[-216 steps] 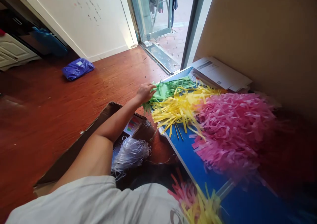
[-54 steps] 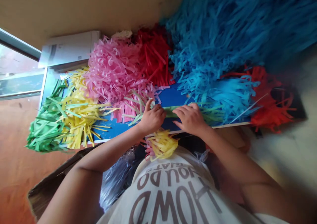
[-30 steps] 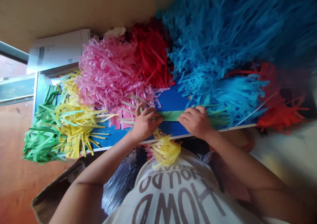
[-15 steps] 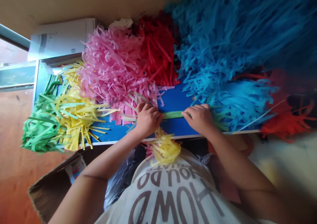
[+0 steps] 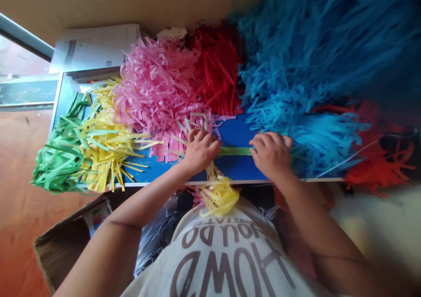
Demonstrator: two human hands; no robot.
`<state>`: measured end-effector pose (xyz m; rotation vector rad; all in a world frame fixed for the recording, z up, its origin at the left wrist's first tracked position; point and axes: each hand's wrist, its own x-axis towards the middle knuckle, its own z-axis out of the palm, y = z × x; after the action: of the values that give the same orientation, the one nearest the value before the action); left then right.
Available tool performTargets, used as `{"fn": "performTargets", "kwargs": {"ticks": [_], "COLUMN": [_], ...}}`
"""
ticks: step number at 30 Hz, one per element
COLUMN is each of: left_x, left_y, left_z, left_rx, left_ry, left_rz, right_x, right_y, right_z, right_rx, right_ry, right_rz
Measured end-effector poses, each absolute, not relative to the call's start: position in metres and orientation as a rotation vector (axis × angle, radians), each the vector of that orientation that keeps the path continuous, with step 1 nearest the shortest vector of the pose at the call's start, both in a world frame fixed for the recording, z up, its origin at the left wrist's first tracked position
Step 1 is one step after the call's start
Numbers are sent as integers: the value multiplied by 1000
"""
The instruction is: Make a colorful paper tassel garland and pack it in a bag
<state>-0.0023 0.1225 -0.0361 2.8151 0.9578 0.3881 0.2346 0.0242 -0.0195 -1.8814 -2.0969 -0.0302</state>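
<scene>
A flat green paper strip [image 5: 235, 151] stretches between my two hands, just above the blue tabletop [image 5: 241, 169]. My left hand [image 5: 201, 151] is closed around the strip's left part, and pale fringed ends fan out beyond its fingers. At the other end, my right hand [image 5: 272, 154] has its fingers curled over the strip; the exact grip under them is hidden. Below my left hand hangs a yellow paper tassel [image 5: 219, 196], over the table's front edge. Pink fringe [image 5: 161, 78] lies behind my left hand, and light blue fringe [image 5: 324, 132] is beside my right hand.
Green [image 5: 61, 157] and yellow fringe [image 5: 107, 152] lie on the left of the table. Red fringe [image 5: 219, 71] sits behind, near stacked papers [image 5: 95, 47]. Red strands [image 5: 378, 170] spill at the right end. A cardboard box [image 5: 55, 253] stands below left.
My right hand has shifted slightly right, its fingers less tightly curled. My left hand stays on the strip. The whole view has moved a little, with the fringe appearing further right.
</scene>
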Motion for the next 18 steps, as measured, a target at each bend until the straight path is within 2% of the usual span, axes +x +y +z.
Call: {"fn": "performTargets", "kwargs": {"ticks": [5,10,18], "left_x": [-1,10,10], "left_y": [127,114,105], "left_z": [-29,-25,-40], "left_rx": [2927,3007,2992], "left_ry": [556,682,792], "left_rz": [373,381,499], "right_x": [223,227,221], "right_y": [22,33,29], "right_z": [-21,-35,-30], "right_rx": [-1573,-1592,-1683], "right_ry": [-2380,-2380,-2298], "right_rz": [-3,18,-17]}}
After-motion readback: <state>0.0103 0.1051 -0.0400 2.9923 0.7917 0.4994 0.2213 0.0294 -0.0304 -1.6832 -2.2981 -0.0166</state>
